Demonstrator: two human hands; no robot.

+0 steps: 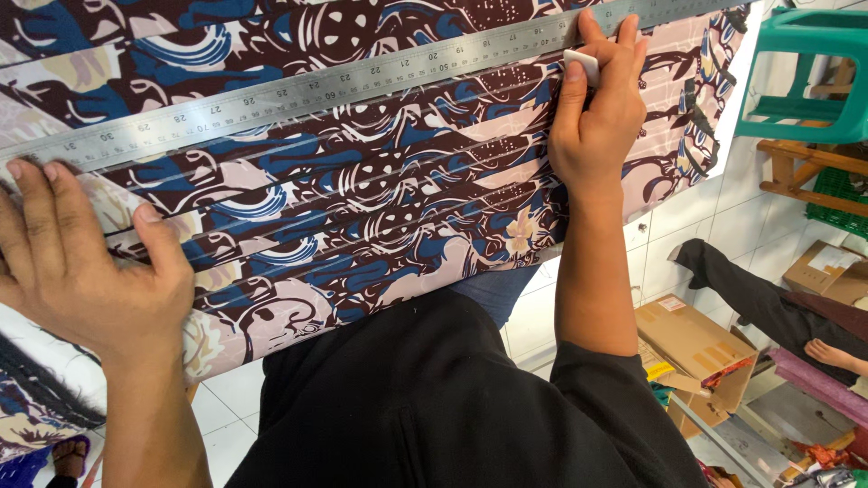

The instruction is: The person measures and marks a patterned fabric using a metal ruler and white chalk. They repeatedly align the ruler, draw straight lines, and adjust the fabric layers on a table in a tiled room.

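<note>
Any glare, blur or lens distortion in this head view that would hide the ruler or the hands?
Head view: even, soft light with no hard shadows; the metal ruler carries a mild sheen but no blown-out glare; the left hand and right hand, pinching white chalk, are sharp; the patterned fabric is crisp; the ruler bows slightly, hinting at wide-angle distortion.

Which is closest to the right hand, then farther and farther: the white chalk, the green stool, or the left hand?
From the right hand:
1. White chalk, pinched in its fingers, at the ruler.
2. Green stool, off to the right.
3. Left hand, far left on the patterned fabric.
</note>
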